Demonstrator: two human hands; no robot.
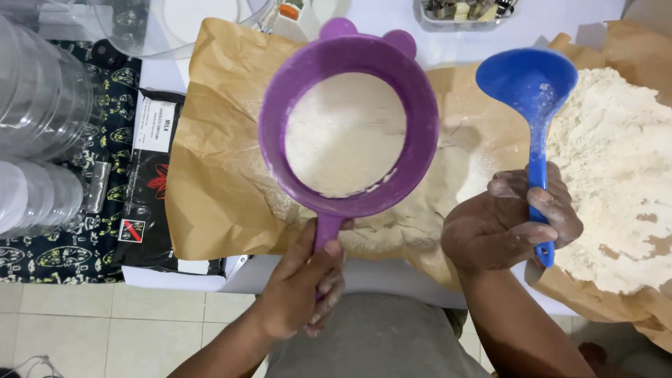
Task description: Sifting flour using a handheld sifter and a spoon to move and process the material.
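A: From the head camera, what does the left hand (302,283) hold?

B: It's wrapped around the purple sieve (348,126) handle, flour inside, above the brown paper (210,140).

A: And the right hand (507,224)?

B: Closed on the blue ladle (530,91), beside the flour heap (616,175).

We note a white table (448,49) covered partly by a black patterned cloth (42,252) at its left end. Below its edge we see a floor of pale square tiles (126,329) with grey joints. Lighting is even and bright.
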